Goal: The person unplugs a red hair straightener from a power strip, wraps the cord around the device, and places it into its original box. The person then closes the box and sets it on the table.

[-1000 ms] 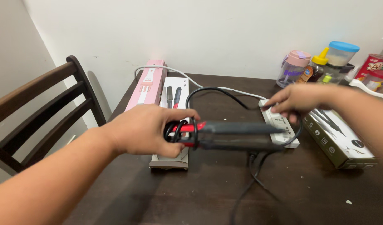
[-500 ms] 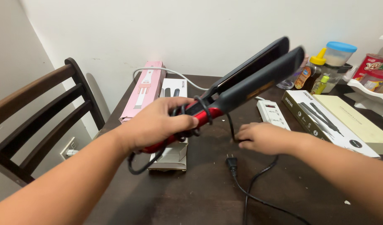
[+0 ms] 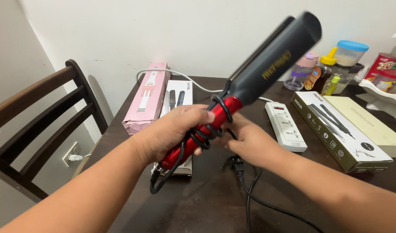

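Note:
My left hand (image 3: 174,131) grips the red handle of a hair straightener (image 3: 267,64), whose dark grey plates point up and to the right. Its black cord (image 3: 208,129) is coiled in loops around the handle and trails down to the table (image 3: 206,203), where the plug (image 3: 239,166) lies. My right hand (image 3: 249,142) is just right of the handle, fingers on the cord loops under it.
A white power strip (image 3: 286,125) lies right of my hands. Two boxes (image 3: 340,129) sit at the right, a pink box (image 3: 148,97) and a white box (image 3: 178,92) at the left. Bottles and jars (image 3: 336,64) stand at the back right. A dark wooden chair (image 3: 34,125) is at the left.
The plug came out of the power strip and now lies on the table. My left hand tilted the straightener upward. My right hand moved from the strip to the cord at the handle.

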